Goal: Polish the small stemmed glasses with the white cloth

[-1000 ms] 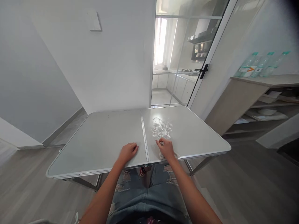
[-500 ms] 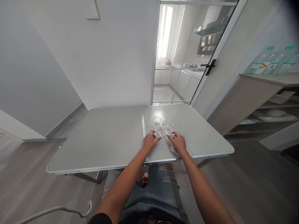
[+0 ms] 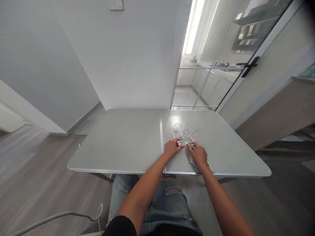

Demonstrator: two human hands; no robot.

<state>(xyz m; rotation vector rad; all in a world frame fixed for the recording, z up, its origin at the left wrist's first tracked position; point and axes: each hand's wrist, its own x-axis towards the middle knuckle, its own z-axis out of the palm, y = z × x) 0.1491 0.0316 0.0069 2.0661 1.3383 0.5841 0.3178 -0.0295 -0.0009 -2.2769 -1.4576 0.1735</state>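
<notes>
Several clear stemmed glasses stand bunched together on the right half of the grey-white folding table. My left hand is at the near left of the bunch, fingers curled on a glass low down and thumb pointing right. At the near right, my right hand has its fingertips pinched on another glass low down. Transparent edges overlap, so the exact grip points are hard to make out. A whitish cloth lies on the table, partly hidden under my right hand and wrist.
A seam with metal edging crosses the table. Behind it are a white wall and a glass door with a black handle. A wooden shelf unit stands at the right. A pale cable hangs at the lower left.
The view has swung left, so the table and glasses appear farther right. Both hands stay at the near side of the glasses, with little visible shift against them.
</notes>
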